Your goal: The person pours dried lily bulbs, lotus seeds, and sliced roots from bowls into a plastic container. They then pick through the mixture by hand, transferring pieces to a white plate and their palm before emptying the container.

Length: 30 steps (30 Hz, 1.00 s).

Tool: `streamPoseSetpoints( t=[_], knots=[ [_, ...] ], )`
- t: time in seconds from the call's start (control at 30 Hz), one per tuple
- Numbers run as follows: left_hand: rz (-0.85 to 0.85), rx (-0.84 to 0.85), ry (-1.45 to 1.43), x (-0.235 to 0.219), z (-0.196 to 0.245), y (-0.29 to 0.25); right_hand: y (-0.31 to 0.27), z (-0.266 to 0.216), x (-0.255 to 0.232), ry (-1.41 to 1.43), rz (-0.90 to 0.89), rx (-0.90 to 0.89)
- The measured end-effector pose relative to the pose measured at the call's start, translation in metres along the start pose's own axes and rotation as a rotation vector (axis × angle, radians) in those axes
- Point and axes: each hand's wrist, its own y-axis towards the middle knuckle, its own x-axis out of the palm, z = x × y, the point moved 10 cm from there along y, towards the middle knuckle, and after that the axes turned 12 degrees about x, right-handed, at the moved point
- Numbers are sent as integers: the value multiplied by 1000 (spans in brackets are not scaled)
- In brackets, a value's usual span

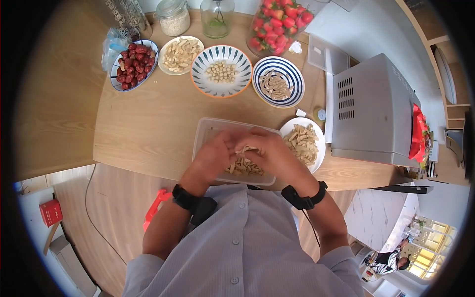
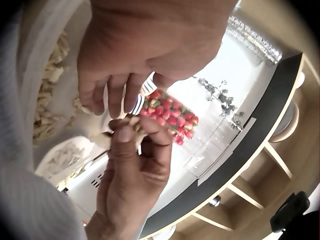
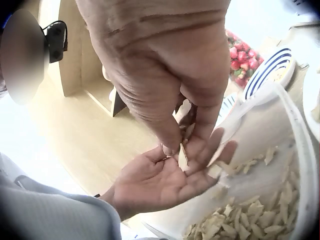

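Over a clear plastic container (image 1: 199, 143), both hands meet. My right hand (image 1: 271, 151) (image 2: 132, 175) (image 3: 165, 65) pinches a few pale dried slices (image 3: 183, 157) between thumb and fingers. Just beneath them my left hand (image 1: 213, 156) (image 2: 150, 45) (image 3: 160, 185) lies palm up in the right wrist view, its fingers relaxed and slightly bent; the lowest slice is at its fingers. More pale slices (image 1: 246, 167) (image 3: 250, 220) lie loose in the container below. In the left wrist view, the back of the left hand hides part of the container.
Right of the container is a white plate (image 1: 321, 148) with slices. Behind stand a blue-striped bowl (image 1: 297, 74), an orange-rimmed bowl (image 1: 200, 74), a slice plate (image 1: 198, 44), a bowl of red dates (image 1: 133, 67), jars (image 1: 173, 20) and strawberries (image 1: 277, 27). A grey appliance (image 1: 368, 111) stands right.
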Motion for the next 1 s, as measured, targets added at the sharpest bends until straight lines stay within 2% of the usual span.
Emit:
streamPoseSetpoints(
  t=[0.13, 0.23, 0.33, 0.57, 0.67, 0.77, 0.87, 0.97, 1.0],
  knots=[
    [-93, -103, -275, 27, -17, 0, 5, -2, 5, 26, -4, -22],
    [26, -98, -222, 21, -14, 1, 4, -4, 1, -20, 8, -40],
    [-43, -73, -230, 19, -14, 6, 3, -9, -3, -9, 13, -52],
    [58, -42, -158, 14, -8, 6, 0, -10, -7, -176, 67, -125],
    [69, -39, -169, 10, -8, 6, -3, -8, -12, -182, 75, -75],
    [58, -45, -157, 10, -8, 7, -7, -11, -17, -302, 168, -161],
    [53, -48, -169, 15, -5, 5, -13, 0, -22, -235, 180, -104],
    [28, -46, -212, 23, 0, 4, -42, 11, -57, -255, 410, -125],
    [29, -45, -222, 26, 2, 3, -53, 23, -69, -218, 461, -58]
  ],
)
